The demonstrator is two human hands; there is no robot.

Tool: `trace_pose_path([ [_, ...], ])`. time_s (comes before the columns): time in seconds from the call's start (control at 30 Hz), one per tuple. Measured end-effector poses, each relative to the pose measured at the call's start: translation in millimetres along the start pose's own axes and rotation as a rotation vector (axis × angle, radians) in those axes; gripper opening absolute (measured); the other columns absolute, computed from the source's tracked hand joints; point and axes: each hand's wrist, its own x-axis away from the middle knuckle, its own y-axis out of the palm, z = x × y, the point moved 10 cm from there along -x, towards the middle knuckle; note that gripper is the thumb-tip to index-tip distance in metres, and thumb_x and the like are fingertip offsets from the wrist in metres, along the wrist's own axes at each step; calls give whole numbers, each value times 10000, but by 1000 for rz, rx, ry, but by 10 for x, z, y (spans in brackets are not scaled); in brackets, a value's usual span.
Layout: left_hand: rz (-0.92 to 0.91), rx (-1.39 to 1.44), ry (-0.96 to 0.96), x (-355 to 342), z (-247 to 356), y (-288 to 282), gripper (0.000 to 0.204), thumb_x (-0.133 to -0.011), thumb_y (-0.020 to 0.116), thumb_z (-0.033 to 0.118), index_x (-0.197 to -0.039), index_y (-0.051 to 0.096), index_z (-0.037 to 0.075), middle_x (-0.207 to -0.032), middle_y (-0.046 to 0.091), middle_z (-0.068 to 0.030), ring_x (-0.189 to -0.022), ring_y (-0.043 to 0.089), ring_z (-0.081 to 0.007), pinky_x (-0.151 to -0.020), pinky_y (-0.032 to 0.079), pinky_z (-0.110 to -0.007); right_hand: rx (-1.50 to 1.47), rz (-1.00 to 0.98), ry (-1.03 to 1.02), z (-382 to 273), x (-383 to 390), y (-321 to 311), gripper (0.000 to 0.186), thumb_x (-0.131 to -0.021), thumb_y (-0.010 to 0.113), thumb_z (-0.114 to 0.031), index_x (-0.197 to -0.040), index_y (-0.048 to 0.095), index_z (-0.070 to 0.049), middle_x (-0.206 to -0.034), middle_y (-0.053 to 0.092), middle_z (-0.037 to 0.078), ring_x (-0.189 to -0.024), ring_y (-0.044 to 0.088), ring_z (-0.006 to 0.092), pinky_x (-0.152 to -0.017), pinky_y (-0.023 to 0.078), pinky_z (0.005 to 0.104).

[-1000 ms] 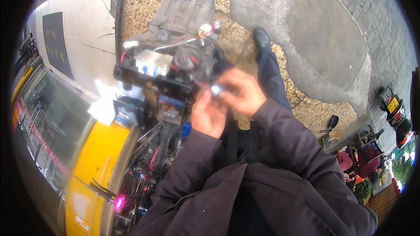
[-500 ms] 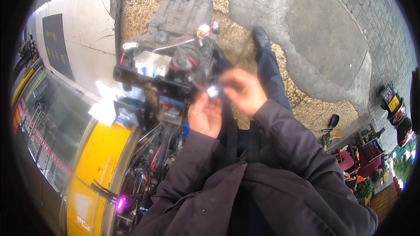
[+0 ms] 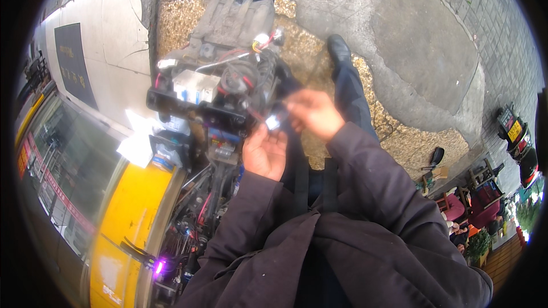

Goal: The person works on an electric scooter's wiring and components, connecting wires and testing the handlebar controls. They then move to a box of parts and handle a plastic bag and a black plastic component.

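While holding the left hand (image 3: 264, 153) half open, palm up, has a small white piece (image 3: 273, 122) at the thumb tip; cannot tell if pinching it. Curls the right hand (image 3: 313, 113) at three o'clock, too blurry to tell if pinching anything. Has that piece slanted from about eight to two o'clock. Stands outdoors over speckled stone (image 3: 419, 140), with a bare bike (image 3: 234, 23) at eleven, a yellow panel (image 3: 131, 199) at eight, a parked scooter (image 3: 516, 138) at three.

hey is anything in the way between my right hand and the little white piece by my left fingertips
Nothing clearly visible. Your right hand is just to the right of the small white piece, which sits by the fingertips of your left hand. The space between is blurred, so I can't rule out something thin there.
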Motion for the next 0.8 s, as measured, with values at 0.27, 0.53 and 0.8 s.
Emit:
trace_pose_path([
  [0.27, 9, 4, -1, -25, 11, -49, 122, -923, 656, 131, -1001, 639, 39, -950, 663, -53, -865, 612, -178, -825, 525, -348, -1, -53, 45, 127, -5, 61, 195, -953, 652, -169, -1013, 634, 15, -799, 655, 70, -635, 613, 114, -555, 524, 262],
  [0.53, 30, -18, -3, -6, 15, -34, 131, -916, 661, 155, -989, 627, 51, -948, 660, -48, -866, 605, -176, -816, 517, -344, 33, -63, 55, 126, -2, 69, 179, -952, 641, -159, -994, 621, 14, -785, 649, 69, -627, 609, 117, -561, 513, 266],
  [0.8, 39, -41, 3, 6, 7, -59, 120, -916, 663, 141, -993, 628, 57, -935, 652, -41, -848, 599, -169, -804, 521, -355, 341, 128, -219, -294, 79, 16, 164, -882, 687, -129, -937, 619, 10, -812, 654, 115, -669, 643, 204, -619, 515, 332],
])
